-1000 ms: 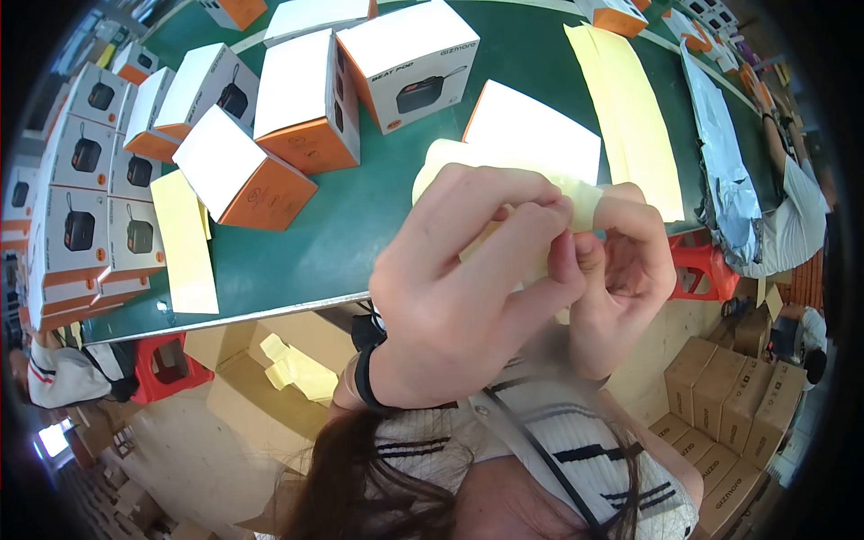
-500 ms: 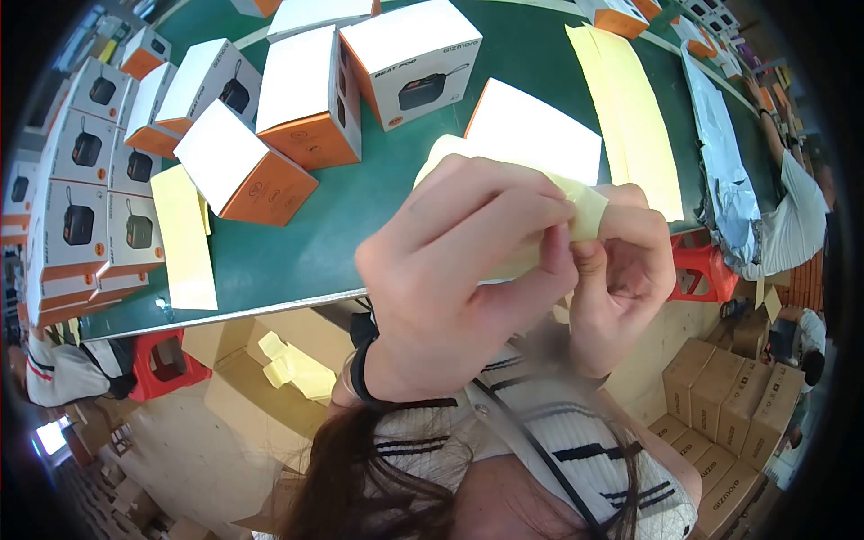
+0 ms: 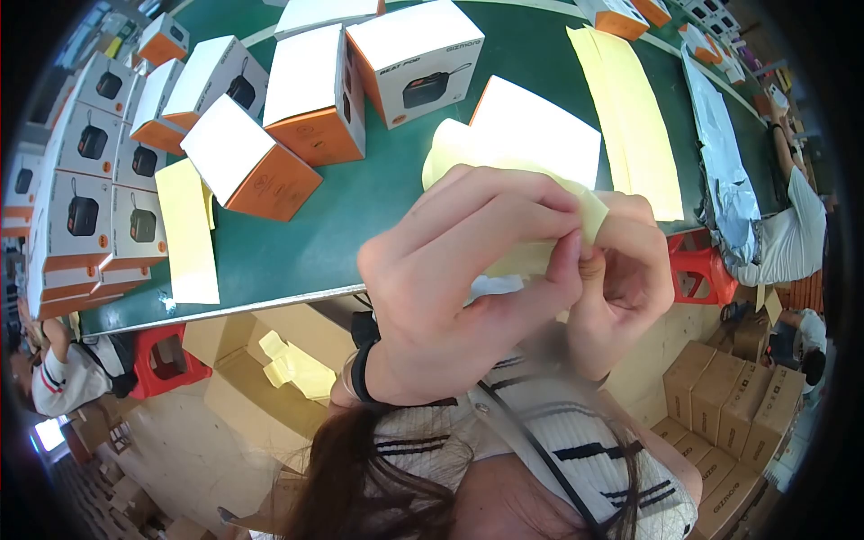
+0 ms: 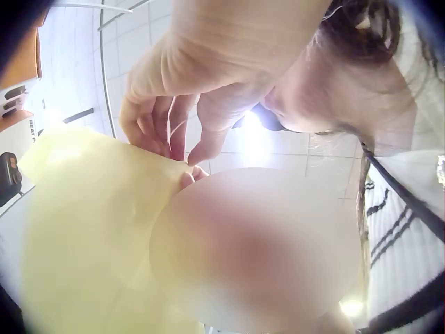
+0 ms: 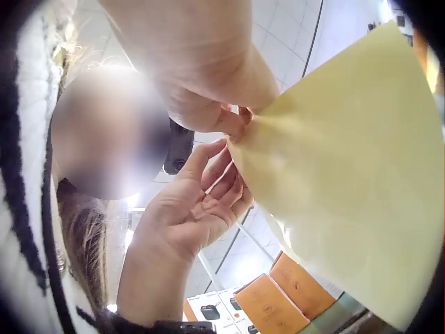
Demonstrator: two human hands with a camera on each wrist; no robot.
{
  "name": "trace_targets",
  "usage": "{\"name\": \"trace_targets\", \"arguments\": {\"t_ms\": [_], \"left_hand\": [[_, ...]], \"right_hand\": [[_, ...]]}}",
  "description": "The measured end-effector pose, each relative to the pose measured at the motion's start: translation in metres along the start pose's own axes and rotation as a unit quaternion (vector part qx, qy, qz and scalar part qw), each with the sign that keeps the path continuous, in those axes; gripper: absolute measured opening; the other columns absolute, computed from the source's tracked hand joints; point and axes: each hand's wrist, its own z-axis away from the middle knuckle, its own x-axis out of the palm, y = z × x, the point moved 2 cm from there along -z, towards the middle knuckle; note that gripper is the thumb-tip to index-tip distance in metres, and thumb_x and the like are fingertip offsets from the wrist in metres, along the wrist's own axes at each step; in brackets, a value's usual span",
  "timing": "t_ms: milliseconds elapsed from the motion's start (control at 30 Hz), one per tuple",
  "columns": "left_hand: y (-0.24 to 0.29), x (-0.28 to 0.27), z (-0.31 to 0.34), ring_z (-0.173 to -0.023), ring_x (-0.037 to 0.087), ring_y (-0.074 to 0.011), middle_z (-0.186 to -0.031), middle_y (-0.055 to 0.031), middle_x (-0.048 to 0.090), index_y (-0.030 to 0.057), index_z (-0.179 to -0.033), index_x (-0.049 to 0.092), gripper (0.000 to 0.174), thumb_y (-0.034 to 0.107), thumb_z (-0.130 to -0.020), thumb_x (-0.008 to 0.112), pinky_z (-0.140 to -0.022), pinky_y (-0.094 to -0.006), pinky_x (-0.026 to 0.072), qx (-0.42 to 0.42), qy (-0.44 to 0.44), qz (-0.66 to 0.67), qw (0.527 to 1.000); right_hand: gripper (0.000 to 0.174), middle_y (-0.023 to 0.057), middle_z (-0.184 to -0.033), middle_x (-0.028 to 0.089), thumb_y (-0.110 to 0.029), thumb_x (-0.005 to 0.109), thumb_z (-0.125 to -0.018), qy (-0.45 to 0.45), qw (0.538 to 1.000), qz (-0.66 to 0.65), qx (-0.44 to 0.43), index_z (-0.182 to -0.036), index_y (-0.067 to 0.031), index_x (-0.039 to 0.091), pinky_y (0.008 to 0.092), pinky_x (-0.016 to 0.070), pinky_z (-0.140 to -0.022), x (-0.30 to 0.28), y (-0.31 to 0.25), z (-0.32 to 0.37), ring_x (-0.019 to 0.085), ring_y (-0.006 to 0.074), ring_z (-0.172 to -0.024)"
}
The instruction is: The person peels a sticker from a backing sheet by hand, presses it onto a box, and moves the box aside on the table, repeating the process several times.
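Note:
My left hand [image 3: 468,288], with a black band at the wrist, pinches the edge of a pale yellow sheet [image 3: 454,151] between thumb and fingers. Right beside it, my right hand [image 3: 630,270] pinches the same edge, thumb tips nearly together. In the left wrist view the sheet [image 4: 97,216] hangs broad and smooth below the fingers. The right wrist view shows the sheet [image 5: 348,160] fanning out from the pinched corner, creased near the fingertips. Behind the hands a white box [image 3: 540,130] lies on the green table [image 3: 297,256].
White-and-orange speaker boxes [image 3: 414,58] stand at the back and left. A pile of yellow sheets [image 3: 630,126] and a silvery bag [image 3: 724,162] lie at right. Another yellow sheet [image 3: 191,247] lies near the left edge. Below is an open carton [image 3: 243,396] with crumpled yellow paper.
Both hands stay pinched at the sheet's edge. The left fingers have shifted slightly right, closer to the right thumb, and the sheet's edge by the right fingers has changed shape.

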Motion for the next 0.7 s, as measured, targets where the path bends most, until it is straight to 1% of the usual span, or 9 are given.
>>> {"name": "trace_targets", "arguments": {"t_ms": [133, 233, 333, 367, 467, 533, 633, 667, 700], "left_hand": [[0.004, 0.0, 0.001, -0.078, 0.065, -0.0163, -0.09, -0.0116, 0.07, -0.0035, -0.085, 0.069, 0.024, -0.013, -0.064, 0.07, -0.07, -0.0246, 0.0483, 0.002, 0.009, -0.005, 1.0], [0.004, 0.001, 0.002, -0.079, 0.065, -0.0167, -0.089, -0.0119, 0.07, -0.0037, -0.087, 0.068, 0.025, -0.013, -0.064, 0.071, -0.07, -0.0242, 0.0482, 0.017, 0.026, -0.021, 0.999], [0.0, 0.004, 0.003, -0.081, 0.065, -0.0171, -0.091, -0.0122, 0.07, -0.0039, -0.089, 0.068, 0.026, -0.011, -0.064, 0.073, -0.069, -0.0239, 0.0482, 0.048, 0.035, -0.03, 0.998], [0.002, 0.004, 0.003, -0.081, 0.065, -0.0171, -0.091, -0.0122, 0.07, -0.0039, -0.089, 0.068, 0.026, -0.011, -0.064, 0.073, -0.069, -0.0239, 0.0482, 0.049, 0.034, -0.03, 0.998], [0.002, 0.006, 0.003, -0.084, 0.066, -0.0178, -0.093, -0.0128, 0.07, -0.0044, -0.091, 0.069, 0.028, -0.01, -0.065, 0.074, -0.069, -0.0245, 0.0494, 0.012, 0.018, -0.038, 0.999], [-0.008, 0.008, 0.003, -0.077, 0.066, -0.0249, -0.089, -0.0104, 0.068, 0.0, -0.09, 0.067, 0.03, -0.001, -0.063, 0.079, -0.066, -0.0299, 0.0536, 0.071, 0.054, -0.018, 0.996], [-0.006, 0.008, 0.003, -0.077, 0.067, -0.0243, -0.089, -0.0101, 0.068, 0.0001, -0.089, 0.067, 0.028, -0.002, -0.064, 0.078, -0.066, -0.0299, 0.0536, 0.057, 0.046, -0.024, 0.997], [-0.006, 0.007, 0.003, -0.077, 0.067, -0.0243, -0.089, -0.0101, 0.068, 0.0001, -0.089, 0.067, 0.028, -0.002, -0.064, 0.078, -0.066, -0.0299, 0.0536, 0.057, 0.046, -0.024, 0.997], [-0.006, 0.006, 0.004, -0.081, 0.066, -0.0215, -0.091, -0.0112, 0.069, -0.0021, -0.091, 0.068, 0.028, -0.005, -0.065, 0.077, -0.069, -0.0284, 0.0524, 0.049, 0.034, -0.019, 0.998]], "right_hand": [[0.017, 0.0117, -0.09, 0.059, 0.017, 0.06, -0.08, -0.002, 1.0, -0.01, -0.007, -0.092, 0.0041, 0.06, 0.0244, 0.0434, -0.065, 0.001, -0.001, 0.002, 0.053, 0.0163, -0.077], [0.018, 0.0115, -0.092, 0.059, 0.016, 0.059, -0.082, -0.002, 1.0, -0.029, 0.005, -0.096, 0.005, 0.059, 0.0242, 0.0437, -0.066, -0.001, -0.001, 0.004, 0.054, 0.0156, -0.08], [0.019, 0.0123, -0.098, 0.058, 0.014, 0.058, -0.085, -0.002, 0.998, -0.048, 0.031, -0.103, 0.0074, 0.057, 0.0246, 0.0465, -0.07, -0.002, -0.003, 0.004, 0.054, 0.0159, -0.087], [0.02, 0.013, -0.101, 0.057, 0.013, 0.057, -0.087, -0.006, 0.997, -0.063, 0.044, -0.106, 0.0086, 0.056, 0.0245, 0.0474, -0.074, -0.002, -0.004, 0.004, 0.054, 0.0163, -0.09], [0.021, 0.014, -0.105, 0.055, 0.013, 0.056, -0.089, -0.01, 0.995, -0.083, 0.054, -0.11, 0.0102, 0.054, 0.0243, 0.0484, -0.081, -0.004, -0.003, 0.006, 0.053, 0.0173, -0.094], [0.022, 0.0144, -0.106, 0.054, 0.013, 0.056, -0.089, -0.011, 0.995, -0.088, 0.051, -0.111, 0.0105, 0.054, 0.0241, 0.0485, -0.083, -0.004, -0.002, 0.008, 0.053, 0.018, -0.096], [0.022, 0.0141, -0.106, 0.054, 0.014, 0.055, -0.089, -0.012, 0.992, -0.098, 0.075, -0.111, 0.0104, 0.054, 0.0239, 0.0492, -0.083, -0.005, 0.0, 0.009, 0.053, 0.0176, -0.096], [0.021, 0.014, -0.106, 0.054, 0.013, 0.055, -0.089, -0.012, 0.994, -0.09, 0.063, -0.11, 0.0104, 0.054, 0.0242, 0.0494, -0.082, -0.005, 0.0, 0.008, 0.053, 0.0176, -0.096], [0.021, 0.014, -0.106, 0.054, 0.013, 0.055, -0.089, -0.013, 0.995, -0.082, 0.052, -0.11, 0.0104, 0.054, 0.0245, 0.0497, -0.082, -0.004, 0.0, 0.007, 0.053, 0.0176, -0.096]]}}
